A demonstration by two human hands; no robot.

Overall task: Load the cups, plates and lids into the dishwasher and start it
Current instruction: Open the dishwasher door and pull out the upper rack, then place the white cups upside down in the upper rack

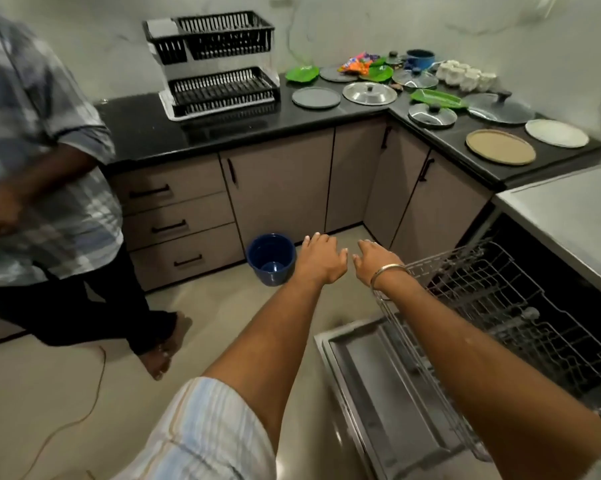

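Both hands reach out empty, fingers loosely spread: the left hand and the right hand hover side by side above the floor. The cups, lids and plates lie far ahead and to the right on the counter, nearer the right hand. The dishwasher rack, pulled out at the near right, holds nothing visible. A blue bucket looks empty.
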